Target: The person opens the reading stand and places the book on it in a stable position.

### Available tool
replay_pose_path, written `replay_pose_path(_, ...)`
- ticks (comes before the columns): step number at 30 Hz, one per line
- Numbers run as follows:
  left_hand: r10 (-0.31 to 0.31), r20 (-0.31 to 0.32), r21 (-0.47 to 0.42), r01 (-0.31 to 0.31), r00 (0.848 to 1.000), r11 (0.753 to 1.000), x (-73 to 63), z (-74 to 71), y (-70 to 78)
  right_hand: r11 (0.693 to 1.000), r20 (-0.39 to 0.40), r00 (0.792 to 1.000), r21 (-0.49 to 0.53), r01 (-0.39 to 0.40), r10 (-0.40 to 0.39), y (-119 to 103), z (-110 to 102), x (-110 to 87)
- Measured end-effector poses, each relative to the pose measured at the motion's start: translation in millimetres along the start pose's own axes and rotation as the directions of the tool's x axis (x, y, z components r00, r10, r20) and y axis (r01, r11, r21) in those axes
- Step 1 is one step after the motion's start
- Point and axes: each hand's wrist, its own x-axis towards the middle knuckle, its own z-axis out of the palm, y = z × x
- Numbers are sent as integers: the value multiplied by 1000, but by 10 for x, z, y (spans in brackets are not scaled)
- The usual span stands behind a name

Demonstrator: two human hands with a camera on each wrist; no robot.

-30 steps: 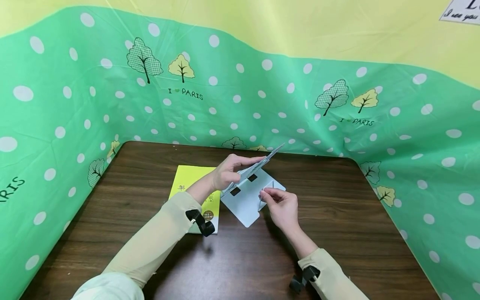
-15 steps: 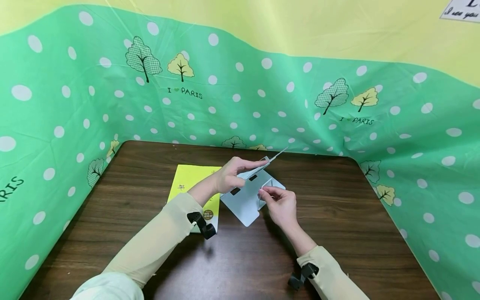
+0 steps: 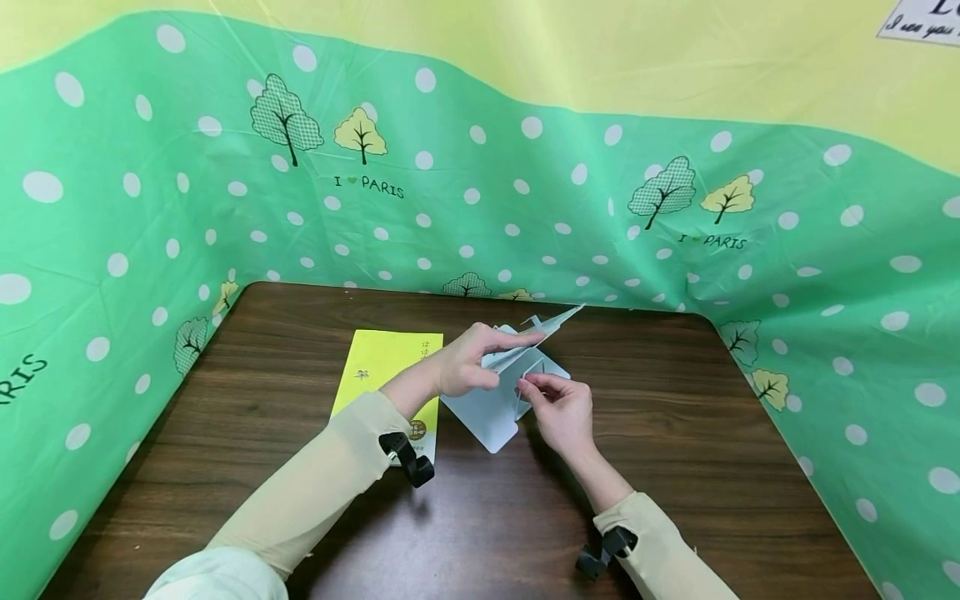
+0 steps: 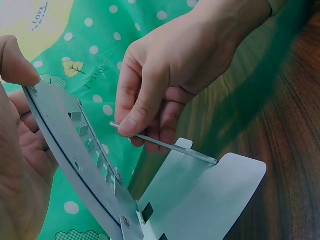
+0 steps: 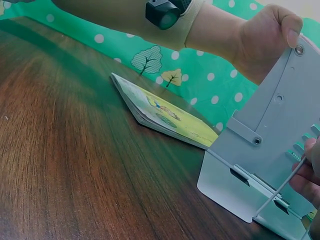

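A pale blue-grey metal book stand stands on the table, its flat base (image 3: 480,421) against the wood and its hinged back panel (image 5: 280,117) tilted up. My left hand (image 3: 468,358) holds that panel near its upper edge, thumb on one face and fingers behind. With thumb and fingertips, my right hand (image 3: 562,408) pinches a thin wire prop (image 4: 190,151) hinged at the base. The prop is raised, its free end apart from the row of notched tabs (image 4: 92,147) on the panel. Part of the base is hidden under the left hand and panel.
A yellow book (image 3: 390,358) lies left of the stand, partly under the left forearm. Dark wood tabletop (image 3: 712,442) extends to the right and front. A green dotted cloth (image 3: 480,192) hangs round the table's back and sides.
My left hand and the back panel have shifted right and slightly toward me, the panel leaning lower over the base. The right hand with the wire prop has hardly moved.
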Motion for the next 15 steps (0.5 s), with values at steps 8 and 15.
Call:
replay_pose_path(8,31,38,45,-33,999,998,5,62,-29,1000,4,1000,-9,25,-25,-275,-6,-43)
replay_pose_path(15,39,72,59,-43,997,997,10,107,-36,1000,14,1000,-2,26,-26,-287,-20,-50)
